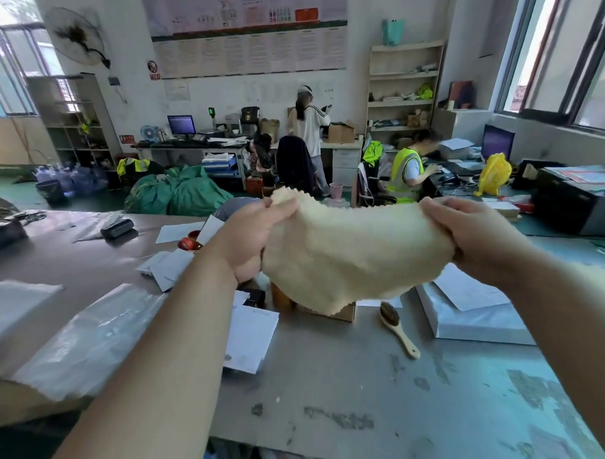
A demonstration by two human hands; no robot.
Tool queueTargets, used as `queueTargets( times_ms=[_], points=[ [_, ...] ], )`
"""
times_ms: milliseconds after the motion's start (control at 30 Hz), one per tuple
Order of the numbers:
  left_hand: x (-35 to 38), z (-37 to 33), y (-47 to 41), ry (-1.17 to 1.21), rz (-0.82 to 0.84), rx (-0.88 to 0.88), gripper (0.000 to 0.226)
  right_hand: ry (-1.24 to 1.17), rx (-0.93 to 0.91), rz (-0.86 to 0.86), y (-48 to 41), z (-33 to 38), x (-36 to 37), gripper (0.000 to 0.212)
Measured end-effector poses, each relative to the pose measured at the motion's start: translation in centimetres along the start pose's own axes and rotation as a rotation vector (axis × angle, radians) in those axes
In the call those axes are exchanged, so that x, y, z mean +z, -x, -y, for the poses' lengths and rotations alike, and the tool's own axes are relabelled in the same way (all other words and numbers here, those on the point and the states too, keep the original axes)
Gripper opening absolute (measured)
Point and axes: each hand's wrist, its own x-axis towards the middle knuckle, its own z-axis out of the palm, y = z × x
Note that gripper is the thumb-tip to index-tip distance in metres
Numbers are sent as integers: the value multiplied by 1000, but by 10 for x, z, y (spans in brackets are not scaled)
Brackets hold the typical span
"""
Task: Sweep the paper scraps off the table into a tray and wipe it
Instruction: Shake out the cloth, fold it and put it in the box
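Cream cloth (350, 255) is held spread in the air above the bench (368, 398). One top edge is gripped by the left hand (251, 236) and the other by the right hand (472, 235), fingers curled. A wooden-handled brush (397, 325) is laid on the bench below, near a cardboard box (345, 313) partly hidden by the cloth.

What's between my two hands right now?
A cream cloth, held up above the table: the left hand grips one edge and the right hand the other. The head view shows it.
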Motion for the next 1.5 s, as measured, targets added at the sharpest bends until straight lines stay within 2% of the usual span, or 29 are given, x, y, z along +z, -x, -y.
queueTargets(
  times_ms=[33, 100, 167, 233, 333, 433, 533, 600, 633, 700, 767, 833, 900, 933, 967, 1067, 1200, 1300, 1433, 1500],
  points=[
    [-1, -4, -1, 79, 28, 1, 37, -169, 31, 56, 2, 7, -5, 35],
    [6, -6, -8, 141, -18, -3, 38, -368, 165, 275, 9, 10, -13, 67],
    [14, 0, -14, 122, -54, -59, 35, -353, 262, 483, 17, -12, -17, 92],
    [18, 12, -19, 83, -61, -139, 34, -277, 263, 607, 27, -43, -17, 101],
    [21, 36, -17, 73, -98, -194, 29, -264, 246, 640, 40, -81, -5, 81],
    [26, 85, -13, 274, -126, -240, 46, -257, 240, 515, 34, -113, 4, 37],
    [27, 166, -11, 417, -138, -437, 67, -327, 337, 429, 22, -153, 3, 38],
    [27, 217, -4, 477, -35, -659, 83, -256, 428, 342, 12, -183, -7, 35],
    [28, 237, -3, 471, 18, -737, 80, -179, 469, 305, 8, -198, -15, 32],
    [28, 264, -6, 369, 48, -773, 56, 15, 524, 265, -4, -228, -33, 28],
    [29, 275, -14, 169, 14, -748, 35, 139, 536, 214, -14, -249, -46, 33],
    [32, 289, -32, 40, -110, -717, 25, 194, 570, 125, -27, -272, -54, 57],
    [33, 296, -41, -57, -218, -667, 33, 234, 553, 68, -34, -286, -57, 79],
    [35, 302, -48, -113, -255, -649, 37, 262, 543, 85, -41, -294, -59, 78],
    [37, 305, -54, -186, -275, -631, 38, 280, 527, 117, -46, -298, -60, 67],
    [41, 305, -67, -373, -208, -593, 38, 364, 477, 251, -64, -313, -64, 33],
    [52, 299, -90, -629, -83, -571, 44, 468, 439, 424, -97, -323, -73, 36],
    [58, 294, -110, -835, -128, -546, 31, 632, 325, 444, -128, -322, -70, 33],
    [53, 291, -128, -935, -188, -473, 10, 768, 213, 457, -159, -318, -67, 31],
    [47, 286, -132, -1014, -200, -448, 4, 828, 130, 471, -169, -315, -67, 21]
  ],
)
